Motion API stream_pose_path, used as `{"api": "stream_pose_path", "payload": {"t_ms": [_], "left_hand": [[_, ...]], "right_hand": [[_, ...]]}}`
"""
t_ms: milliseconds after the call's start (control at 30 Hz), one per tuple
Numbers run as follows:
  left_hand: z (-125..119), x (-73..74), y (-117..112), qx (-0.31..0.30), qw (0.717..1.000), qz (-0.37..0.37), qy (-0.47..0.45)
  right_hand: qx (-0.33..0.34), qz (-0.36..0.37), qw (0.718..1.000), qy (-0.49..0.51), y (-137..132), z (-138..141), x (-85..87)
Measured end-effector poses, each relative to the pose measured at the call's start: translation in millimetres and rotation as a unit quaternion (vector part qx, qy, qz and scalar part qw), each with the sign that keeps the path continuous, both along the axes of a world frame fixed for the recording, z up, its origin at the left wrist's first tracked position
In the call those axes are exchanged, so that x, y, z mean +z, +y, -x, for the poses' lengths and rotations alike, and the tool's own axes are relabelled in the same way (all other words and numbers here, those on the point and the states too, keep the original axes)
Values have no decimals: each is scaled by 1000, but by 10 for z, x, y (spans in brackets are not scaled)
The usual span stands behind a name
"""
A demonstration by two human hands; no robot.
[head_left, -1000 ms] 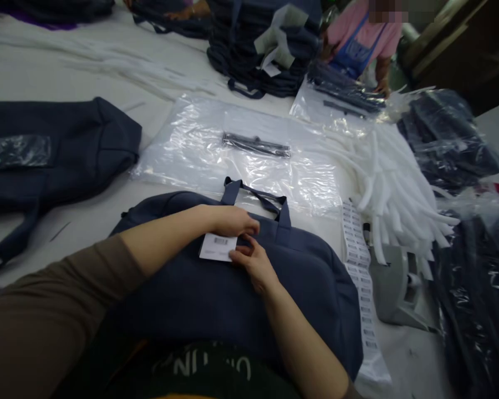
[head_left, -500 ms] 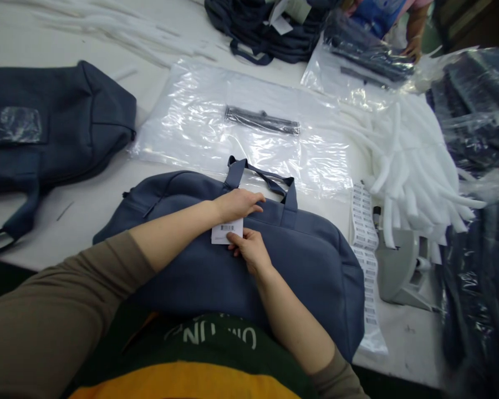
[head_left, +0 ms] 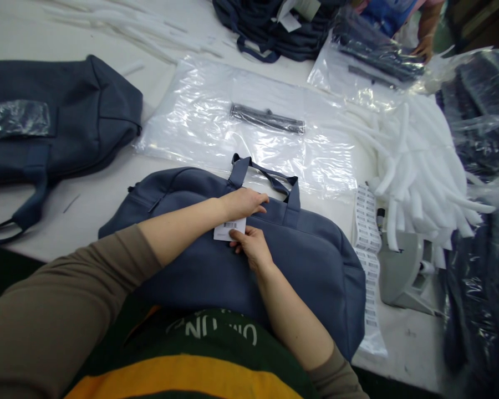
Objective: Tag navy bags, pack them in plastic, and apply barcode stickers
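White barcode tag [head_left: 222, 233] lies against the front of the navy bag [head_left: 303, 266], just below the left hand [head_left: 245, 203] and at the fingertips of the right hand [head_left: 254, 247], which pinches its edge between thumb and fingers. Palm down, the left hand stretches across the bag's upper edge, near the handle [head_left: 293, 198]; whether it grips anything I cannot tell. Its forearm slants in from the lower left, the right one from the lower right.

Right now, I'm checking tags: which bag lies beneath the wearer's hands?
The nearest bag, where the right hand pinches a white tag; other bags lie farther off.
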State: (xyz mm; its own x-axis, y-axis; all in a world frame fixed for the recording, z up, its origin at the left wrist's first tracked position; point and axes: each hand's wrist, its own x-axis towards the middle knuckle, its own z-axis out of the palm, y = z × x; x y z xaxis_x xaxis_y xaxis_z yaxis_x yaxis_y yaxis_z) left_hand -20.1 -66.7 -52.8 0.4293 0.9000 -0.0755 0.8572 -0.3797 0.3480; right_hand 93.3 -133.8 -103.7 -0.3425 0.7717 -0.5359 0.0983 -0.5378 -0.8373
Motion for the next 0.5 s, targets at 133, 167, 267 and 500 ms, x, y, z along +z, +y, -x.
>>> {"api": "stream_pose_path", "payload": {"t_ms": [133, 167, 267, 500], "left_hand": [[1, -55, 9, -1, 1000, -3, -11], [-3, -66, 10, -1, 1000, -3, -15], [-3, -55, 4, 0, 999, -6, -34], [361, 183, -181, 158, 951, -104, -245]], "right_hand": [[-2, 0, 1000, 3, 0, 1, 1], [-2, -1, 1000, 4, -1, -2, -3], [2, -2, 1000, 15, -6, -18, -22], [15, -2, 997, 74, -23, -90, -102]]}}
